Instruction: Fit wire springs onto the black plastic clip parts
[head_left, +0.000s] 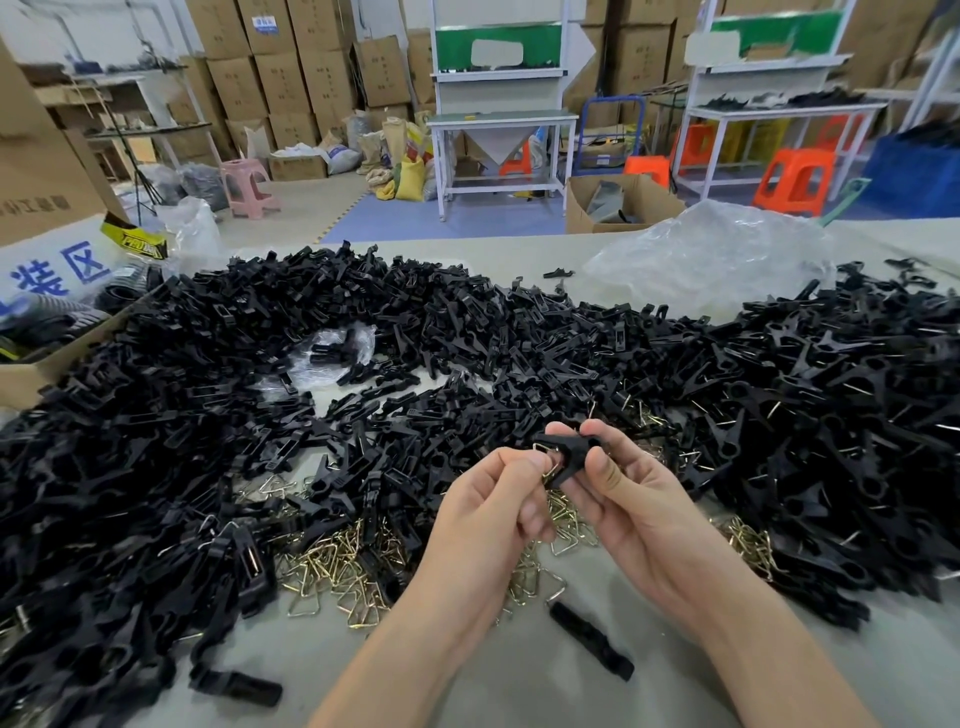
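Left hand (493, 504): fingers curled tight, thumb and forefinger pinching a wire spring (551, 470) against the left end of a black clip part (571, 451).
Right hand (628, 499): thumb and fingers curled round the right end of the same clip part, gripping it.
Clip part: held between the 2 hands, above the table (519, 691), near its front centre.
Loose springs (332, 566): brass-coloured triangles, heaped on the table under and left of the hands.
Black heap (208, 364): clip parts piled left, behind and right.
Lone part (589, 639): lies flat between the forearms.
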